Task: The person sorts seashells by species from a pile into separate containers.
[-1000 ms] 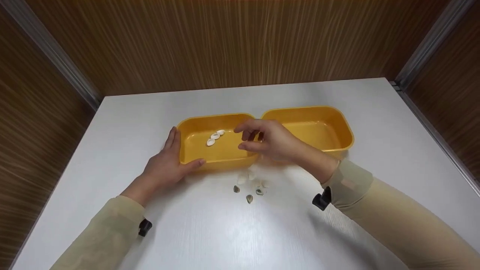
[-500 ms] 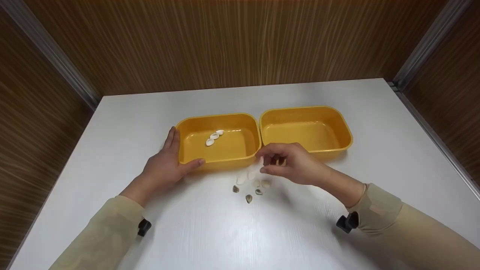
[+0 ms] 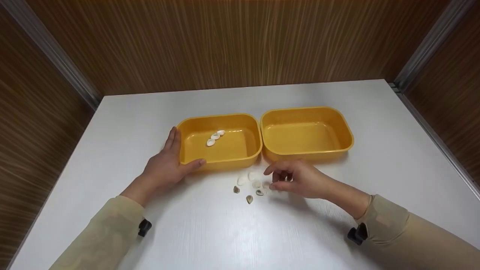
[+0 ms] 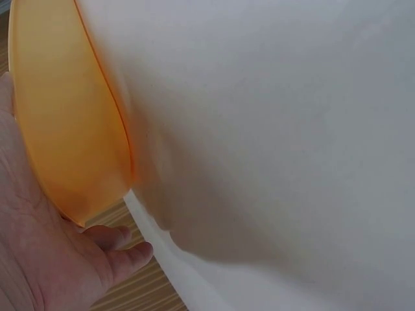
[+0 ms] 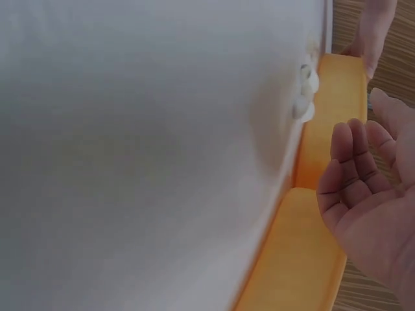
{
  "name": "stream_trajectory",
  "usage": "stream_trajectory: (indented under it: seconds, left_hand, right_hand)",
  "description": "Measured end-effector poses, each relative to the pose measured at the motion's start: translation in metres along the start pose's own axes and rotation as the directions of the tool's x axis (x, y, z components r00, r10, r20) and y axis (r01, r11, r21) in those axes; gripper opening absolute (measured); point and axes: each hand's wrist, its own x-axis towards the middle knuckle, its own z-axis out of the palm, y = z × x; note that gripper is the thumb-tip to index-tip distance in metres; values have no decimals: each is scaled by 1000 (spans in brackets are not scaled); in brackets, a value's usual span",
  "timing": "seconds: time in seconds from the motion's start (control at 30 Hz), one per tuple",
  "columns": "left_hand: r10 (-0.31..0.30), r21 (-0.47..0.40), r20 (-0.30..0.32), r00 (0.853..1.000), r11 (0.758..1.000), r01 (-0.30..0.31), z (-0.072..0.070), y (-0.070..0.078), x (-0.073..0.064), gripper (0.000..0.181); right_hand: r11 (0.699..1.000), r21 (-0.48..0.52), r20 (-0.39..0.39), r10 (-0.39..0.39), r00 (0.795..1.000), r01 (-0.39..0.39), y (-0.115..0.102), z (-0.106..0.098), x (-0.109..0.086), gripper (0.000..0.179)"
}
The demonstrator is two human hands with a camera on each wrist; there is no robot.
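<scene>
My left hand (image 3: 165, 165) rests against the left yellow bin (image 3: 221, 163), fingers extended along its left side and thumb at its front rim. Three white seashells (image 3: 215, 136) lie in a slanting row inside that bin. My right hand (image 3: 300, 178) hovers over the table just right of a loose group of shells, its fingers loosely bent and holding nothing. In that group are pale shells (image 3: 242, 180) and darker brownish-green shells (image 3: 249, 199). In the right wrist view, the palm of the right hand (image 5: 373, 194) shows bare, with the shells (image 5: 306, 97) beyond it.
A second yellow bin (image 3: 307, 152) stands right beside the first, with no shells visible inside. Both stand on a white table (image 3: 180, 232). Wood-grain panels (image 3: 240, 45) rise behind the table and at its sides.
My right hand has moved from above the left bin, back toward me and to the right, down beside the loose shells. The left hand and the bins stay in place.
</scene>
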Motion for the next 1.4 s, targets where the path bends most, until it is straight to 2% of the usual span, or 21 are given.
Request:
stream_trajectory:
  seconds: [0.23, 0.6, 1.0, 1.4]
  left_hand:
    - [0, -6, -5, 1000, 1000, 0, 0, 0, 0, 134]
    - [4, 5, -5, 1000, 1000, -4, 0, -2, 2, 134]
    - [-4, -7, -2, 1000, 1000, 4, 0, -1, 1, 135]
    - [0, 10, -5, 1000, 1000, 0, 0, 0, 1, 134]
  right_hand:
    - [998, 7, 36, 59, 998, -59, 13, 5, -3, 27]
    - [994, 25, 47, 101, 994, -102, 24, 13, 1, 27]
    - [994, 14, 34, 111, 993, -112, 28, 22, 3, 32]
    - [996, -12, 39, 84, 996, -84, 28, 21, 3, 29]
